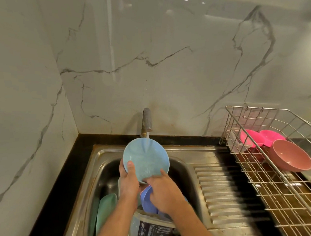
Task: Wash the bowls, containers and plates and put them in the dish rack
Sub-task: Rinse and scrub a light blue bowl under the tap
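- We hold a pale blue plate (146, 158) tilted over the steel sink (101, 151), directly under the running tap (147, 122); the stream lands on the plate's upper face.
- Our left hand (128, 182) grips the plate's lower left rim, thumb curled over the front.
- Our right hand (162, 194) pinches the lower right rim, fingers pressed to the face.
- Below the hands, in the basin, wait a purple dish (146, 200), a green plate (106, 208) standing on edge at the left wall, and a clear container (152, 228) with a printed label at the near edge.
- The wire dish rack (275, 181) stands at the right side of the table beyond the ribbed drainboard (225, 192); in its far corner sit a dusty pink bowl (291, 158), tipped on its side, two bright pink dishes (260, 139) and a clear tub (238, 143).
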